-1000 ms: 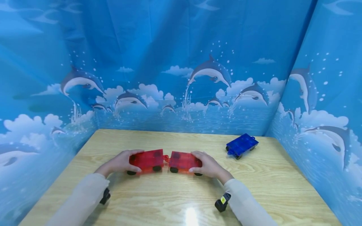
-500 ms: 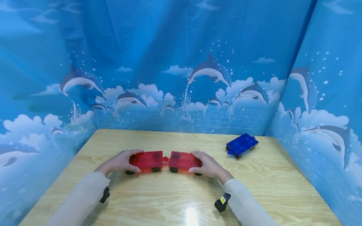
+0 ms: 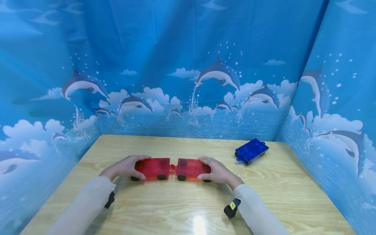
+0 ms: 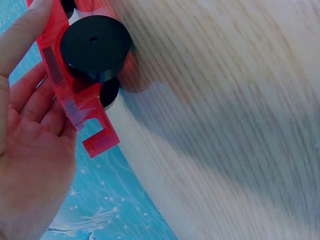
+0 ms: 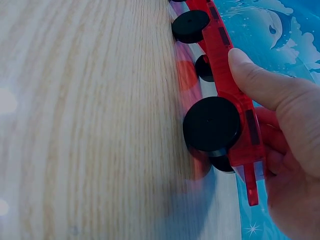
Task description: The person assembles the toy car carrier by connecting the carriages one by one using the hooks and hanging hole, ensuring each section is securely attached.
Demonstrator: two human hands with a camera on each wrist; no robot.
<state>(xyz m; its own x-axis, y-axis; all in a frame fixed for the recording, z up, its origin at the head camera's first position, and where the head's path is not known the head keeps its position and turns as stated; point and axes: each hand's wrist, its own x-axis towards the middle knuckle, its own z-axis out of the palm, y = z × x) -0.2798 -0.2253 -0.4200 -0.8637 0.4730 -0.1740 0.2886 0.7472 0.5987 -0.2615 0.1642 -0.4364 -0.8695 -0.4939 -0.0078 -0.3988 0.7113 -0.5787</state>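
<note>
Two translucent red toy wagons with black wheels stand end to end on the wooden table. My left hand [image 3: 127, 167] grips the outer end of the left red wagon [image 3: 158, 168], thumb on the near side and fingers on the far side. The right red wagon [image 3: 189, 168] is held the same way by my right hand [image 3: 218, 170]. Between them the small red couplings [image 3: 172, 167] meet and look hooked together. In the left wrist view a red hook [image 4: 102, 142] sticks out of the wagon's outer end. A red tab [image 5: 251, 190] shows in the right wrist view.
A blue toy wagon [image 3: 251, 151] stands apart at the back right of the wooden table [image 3: 164, 209]. A blue curtain [image 3: 176, 49] printed with dolphins encloses the table at the back and sides. Black cameras are strapped to both wrists.
The left red wagon has lowered and levelled beside the right one, and its coupling has come down onto the other's. Both hands keep their grip, and the blue wagon has not moved.
</note>
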